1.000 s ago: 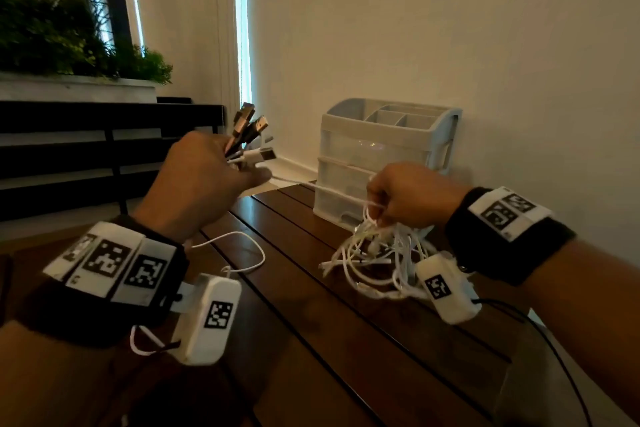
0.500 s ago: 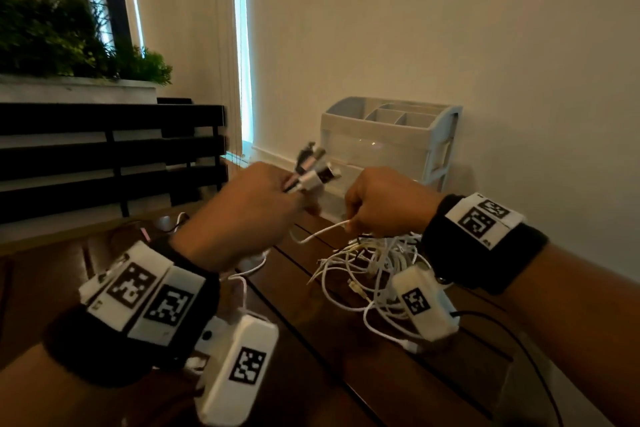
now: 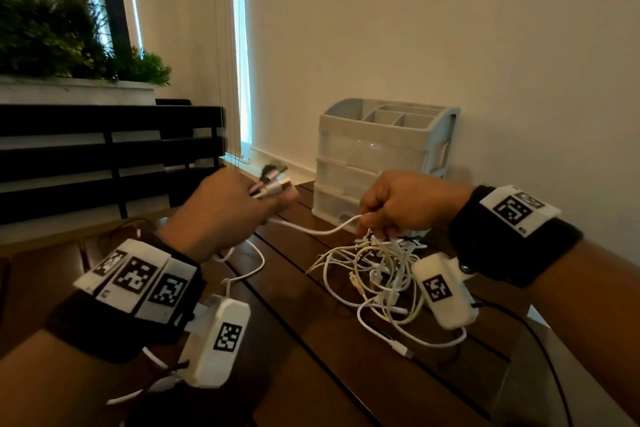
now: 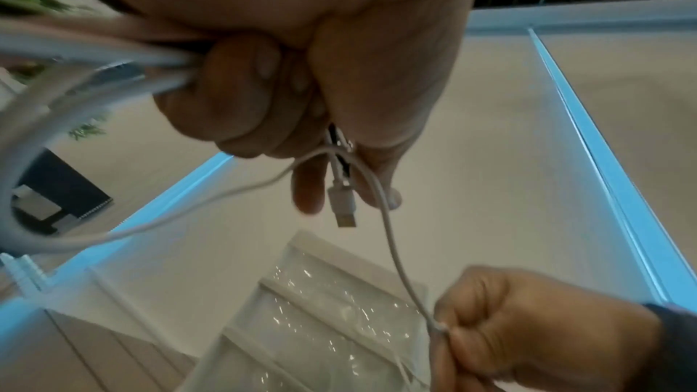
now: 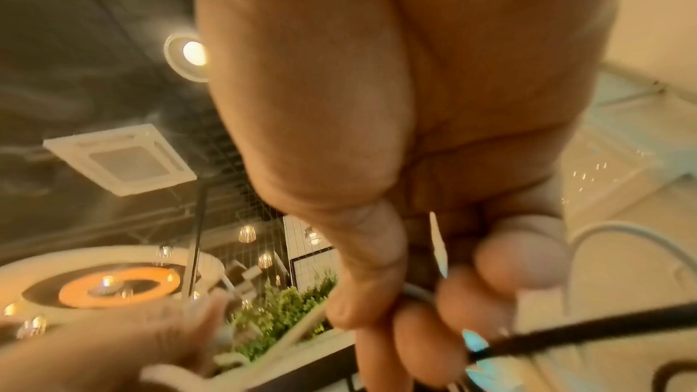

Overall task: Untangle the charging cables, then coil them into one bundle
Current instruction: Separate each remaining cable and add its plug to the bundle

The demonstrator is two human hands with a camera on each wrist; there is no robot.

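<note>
My left hand [image 3: 228, 208] grips a bunch of cable plug ends [image 3: 273, 180] that stick out past the knuckles; in the left wrist view my left hand [image 4: 301, 118] has its fingers curled round the cords, and a white plug [image 4: 341, 201] hangs below them. A white cable [image 3: 318, 229] runs slack from that fist to my right hand [image 3: 398, 204], which pinches it. From the right hand a tangle of white cables [image 3: 377, 270] hangs down onto the dark wooden table [image 3: 311, 357]. The right wrist view shows my right hand [image 5: 433, 294] with thumb and fingers closed on a white cord.
A grey plastic drawer organiser [image 3: 381, 156] stands on the table against the wall, just behind my right hand. A dark slatted bench [image 3: 104, 156] and a planter with greenery [image 3: 69, 45] lie to the left. A cable end [image 3: 401, 350] trails toward the table's front right.
My left hand came down and rightward from its raised position, bringing the plug ends close to my right hand. The cable between the hands went from taut to slack.
</note>
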